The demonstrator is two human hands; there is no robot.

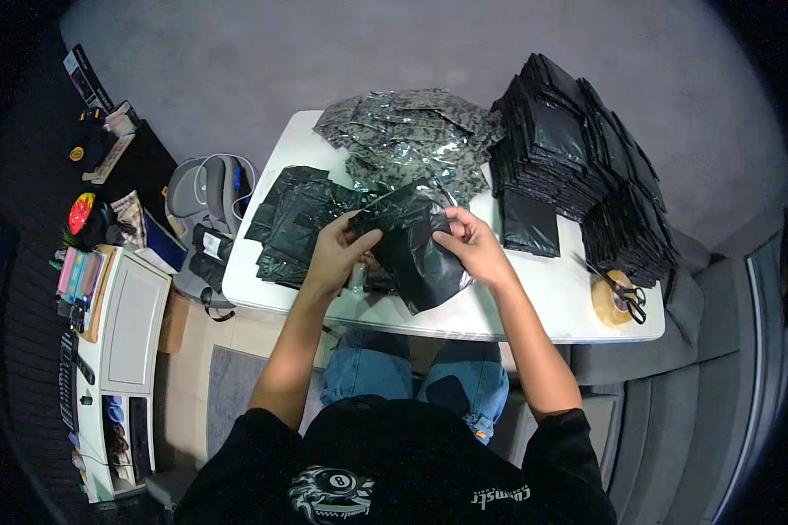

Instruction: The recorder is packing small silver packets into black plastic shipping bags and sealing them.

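Between my two hands hangs a black plastic mailer bag (415,252), crumpled and shiny, above the front part of a white table. My left hand (341,248) pinches its left upper edge between thumb and fingers. On the right side, my right hand (471,244) grips the bag the same way. Whether anything is inside the bag cannot be seen. A loose pile of flat black plastic bags (302,226) lies beside my left hand. Behind the held bag are several clear-wrapped camouflage-pattern packets (420,131) in a heap.
Tall stacks of filled black packages (551,144) rise at the table's (538,315) right, with a single black package (530,223) before them. Black-handled scissors (624,295) rest on a roll of tape (607,308) near the right corner. A grey seat (200,190) stands left of the table.
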